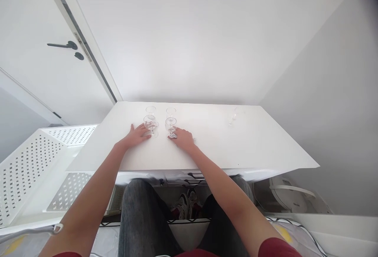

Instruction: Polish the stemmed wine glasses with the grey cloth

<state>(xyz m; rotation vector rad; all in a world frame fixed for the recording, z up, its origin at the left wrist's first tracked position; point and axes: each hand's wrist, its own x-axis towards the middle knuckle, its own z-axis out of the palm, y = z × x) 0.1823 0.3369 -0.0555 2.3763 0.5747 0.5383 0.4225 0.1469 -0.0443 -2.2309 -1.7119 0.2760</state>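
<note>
Several clear stemmed glasses stand on a white table (206, 150). My left hand (136, 134) lies on the tabletop with its fingers stretched toward the base of the near left glass (150, 125). My right hand (183, 138) rests flat with its fingertips at the foot of the near right glass (171, 126). Behind these stand a far left glass (150, 111) and a far right glass (170, 112). Another glass (233, 117) lies on its side further right, away from both hands.
A white perforated shelf unit (35, 162) stands left of the table. A white door with a dark handle (63, 45) is at upper left. Walls close in behind and on the right. A white appliance (291, 198) sits on the floor at lower right. My knees are under the table.
</note>
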